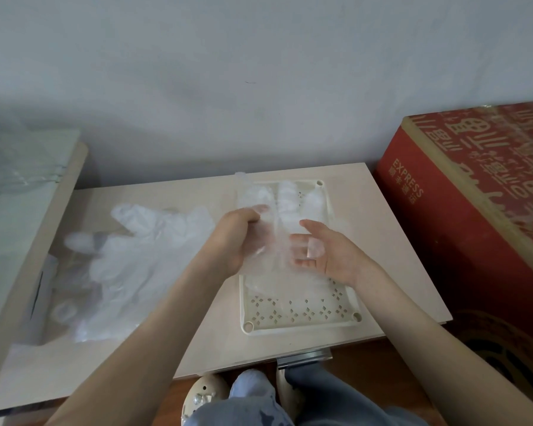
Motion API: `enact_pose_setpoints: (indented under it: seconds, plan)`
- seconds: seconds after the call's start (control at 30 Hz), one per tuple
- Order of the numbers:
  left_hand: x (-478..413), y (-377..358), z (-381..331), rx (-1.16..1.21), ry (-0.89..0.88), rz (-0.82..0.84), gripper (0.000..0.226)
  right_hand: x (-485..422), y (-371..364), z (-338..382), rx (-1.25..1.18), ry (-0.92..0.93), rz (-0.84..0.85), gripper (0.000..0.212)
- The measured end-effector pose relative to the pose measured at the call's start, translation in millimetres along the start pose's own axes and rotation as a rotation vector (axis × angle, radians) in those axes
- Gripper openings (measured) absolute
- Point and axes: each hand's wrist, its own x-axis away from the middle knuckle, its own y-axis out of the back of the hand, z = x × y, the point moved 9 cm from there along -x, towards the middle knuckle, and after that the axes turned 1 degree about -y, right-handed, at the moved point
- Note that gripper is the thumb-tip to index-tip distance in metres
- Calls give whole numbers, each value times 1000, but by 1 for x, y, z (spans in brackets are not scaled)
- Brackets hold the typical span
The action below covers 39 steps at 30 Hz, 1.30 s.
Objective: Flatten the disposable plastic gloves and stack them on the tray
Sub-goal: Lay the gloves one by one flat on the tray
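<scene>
Glove (272, 232) above tray (302, 329); red box (437, 241) reads EXPRESS.

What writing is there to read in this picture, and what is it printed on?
"EXPRESS": gold letters on the side of the red box, running sideways.
Small gold characters beside that word: too blurred to read.
Large gold characters on the box top: upside down and under glare, not readable.
Tray and gloves: no writing visible.
</scene>
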Motion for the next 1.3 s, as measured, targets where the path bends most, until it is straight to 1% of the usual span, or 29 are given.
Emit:
enact_pose_setpoints:
  seconds: [0.1, 0.17, 0.23, 0.3, 0.37, 0.43, 0.47, 0.53, 0.6, 0.67, 0.77, 0.87, 1.0, 1.1, 1.13, 1.17, 1.2, 1.23, 1.3]
  plan:
    - [2, -4, 0, 101, 31, 43, 26, 5, -9, 2, 149, 14, 111, 82]
    - [1, -2, -2, 104, 20, 58, 28, 7, -12, 4, 227, 23, 144, 85]
    - [1, -3, -4, 51, 10, 107, 34, 6, -12, 10, 258, 56, 155, 77]
    - [6, -10, -7, -29, -11, 204, 37, 5, -12, 21, 317, 80, 133, 64]
    - [12, -18, -13, -180, -74, 305, 41, 5, -14, 33, 362, 99, 138, 59]
    - [15, -22, -16, -369, -134, 369, 41, 3, -21, 42, 342, 126, 207, 62]
    - [14, -22, -16, -467, -148, 377, 37, 3, -26, 45, 343, 133, 254, 58]
    - [7, -17, -13, -623, -149, 359, 46, 4, -37, 47, 360, 134, 327, 47]
    - [3, -13, -11, -686, -144, 329, 54, 2, -42, 49, 389, 156, 322, 45]
    - [1, -9, -10, -704, -156, 290, 54, -2, -39, 54, 418, 197, 238, 45]
    - [-5, 0, -10, -723, -192, 210, 48, -8, -26, 66, 374, 257, 87, 43]
    - [-13, 7, -8, -769, -208, 155, 39, -12, -11, 75, 270, 306, -16, 53]
    - [-23, 15, -2, -736, -176, 82, 28, -13, -3, 82, 162, 361, -51, 59]
    - [-31, 19, 5, -589, -124, 29, 25, -14, -2, 81, 113, 360, -54, 67]
    - [-33, 20, 8, -521, -109, 3, 25, -14, -1, 79, 148, 343, -54, 72]
    - [-36, 24, 11, -456, -96, -33, 25, -14, -2, 75, 231, 321, -57, 78]
    - [-39, 27, 14, -398, -84, -72, 25, -15, -3, 71, 374, 299, -69, 84]
    - [-42, 31, 18, -343, -72, -108, 24, -14, -5, 68, 575, 291, -89, 91]
    - [-48, 37, 25, -293, -60, -162, 24, -13, -11, 67, 1087, 346, -137, 103]
